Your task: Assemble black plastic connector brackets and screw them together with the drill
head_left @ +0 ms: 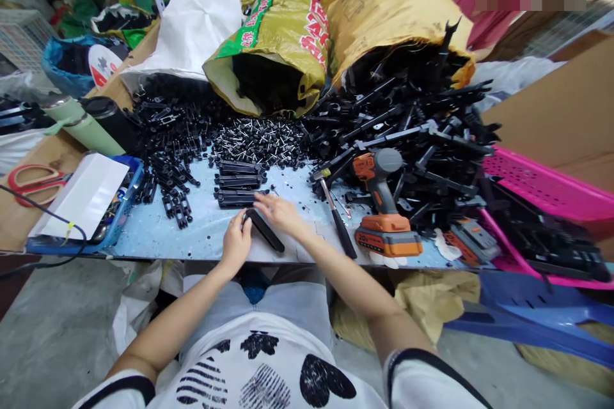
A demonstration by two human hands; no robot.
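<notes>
My left hand (236, 241) pinches the near left end of a long black plastic part (265, 230) lying on the pale blue tabletop (201, 230). My right hand (281, 213) rests on the same part from above, fingers pressed on its far side. Just beyond my hands lies a short stack of finished black parts (238, 183). Behind that spreads a heap of small metal-tipped rivets (259, 139).
An orange cordless drill (384, 204) and a hammer (338, 220) lie right of my hands. Piles of black plastic pieces (412, 128) spill from yellow sacks (283, 38). A blue tray (91, 204), red scissors (33, 182) and a green bottle (81, 124) sit left; a pink basket (542, 185) sits right.
</notes>
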